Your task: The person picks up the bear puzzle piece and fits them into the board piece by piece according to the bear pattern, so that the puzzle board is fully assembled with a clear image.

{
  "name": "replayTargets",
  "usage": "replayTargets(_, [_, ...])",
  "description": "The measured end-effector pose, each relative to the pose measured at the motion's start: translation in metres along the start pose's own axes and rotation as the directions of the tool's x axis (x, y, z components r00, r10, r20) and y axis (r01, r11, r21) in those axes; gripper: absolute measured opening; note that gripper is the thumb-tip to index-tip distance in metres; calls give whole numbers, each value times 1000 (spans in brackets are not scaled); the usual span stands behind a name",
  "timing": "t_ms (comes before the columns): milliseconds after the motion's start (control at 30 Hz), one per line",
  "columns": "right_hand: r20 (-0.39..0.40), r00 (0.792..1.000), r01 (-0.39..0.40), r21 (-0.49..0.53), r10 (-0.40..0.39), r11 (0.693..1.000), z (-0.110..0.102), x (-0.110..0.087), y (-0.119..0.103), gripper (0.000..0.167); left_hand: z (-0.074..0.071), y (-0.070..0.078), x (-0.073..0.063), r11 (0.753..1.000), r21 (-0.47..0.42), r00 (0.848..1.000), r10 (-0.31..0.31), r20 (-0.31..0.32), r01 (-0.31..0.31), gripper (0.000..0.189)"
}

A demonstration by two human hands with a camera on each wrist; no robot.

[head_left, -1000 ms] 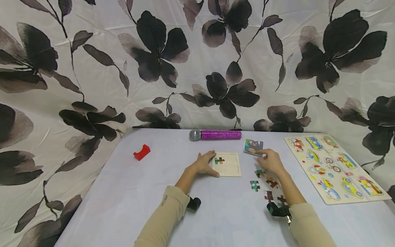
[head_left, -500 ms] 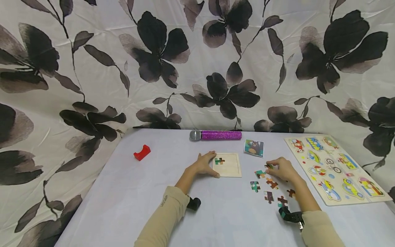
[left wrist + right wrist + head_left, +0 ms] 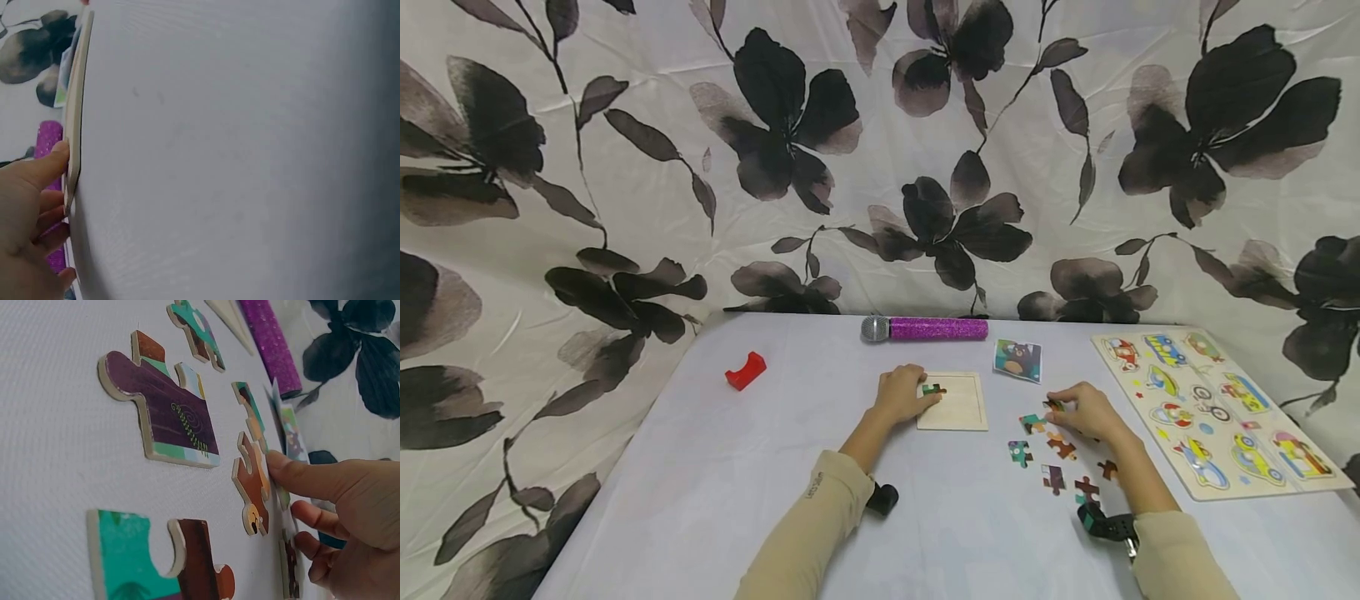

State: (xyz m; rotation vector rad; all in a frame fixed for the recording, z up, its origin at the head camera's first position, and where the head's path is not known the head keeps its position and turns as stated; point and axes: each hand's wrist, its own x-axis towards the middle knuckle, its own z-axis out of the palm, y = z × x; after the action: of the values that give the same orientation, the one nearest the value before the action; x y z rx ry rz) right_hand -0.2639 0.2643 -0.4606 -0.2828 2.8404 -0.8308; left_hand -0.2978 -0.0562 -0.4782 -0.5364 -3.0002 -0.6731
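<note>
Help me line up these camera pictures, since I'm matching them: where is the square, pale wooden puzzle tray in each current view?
Head: puzzle tray near the centre, the left hand at its left edge.
Left wrist: puzzle tray at upper left, seen nearly edge-on.
Right wrist: puzzle tray at the top, right of centre, only partly shown.
Shared landmark: the glittery purple microphone, visible in all three.

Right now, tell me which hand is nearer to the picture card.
Right. The right hand is just off the near right corner of the picture card; the left hand is farther, at the left side of the wooden tray.
</note>
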Motion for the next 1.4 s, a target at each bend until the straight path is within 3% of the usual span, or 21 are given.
replayTargets(300, [-2,1000,-5,21,5,1000,1,0,0,46,1,-7,-4,988,-157,1000,6,-10,-7,41])
replayTargets(500, [5,1000,-11,21,11,1000,1,0,0,46,1,-11,-3,984,-170,998,54,7,-52,20])
replayTargets(700, [-1,1000,0,8,0,1000,-1,1,-1,45,0,-15,-4,971,-228,997,74,36,-64,19])
replayTargets(967, [-74,997,31,78,-25,996,-1,1,0,41,-2,-17,-5,956,-281,995,94,36,-81,20])
replayTargets(1133, [-178,984,46,132,-22,990,1,2,4,28,1,-15,-6,956,-279,995,96,-4,-93,17])
replayTargets(1300, [-303,953,63,249,16,966,1,7,7,18,3,-12,-7,964,-252,996,79,-44,-87,15])
replayTargets(1400, [-325,943,79,412,65,908,0,9,5,23,4,-10,-8,972,-216,995,80,-62,-92,14])
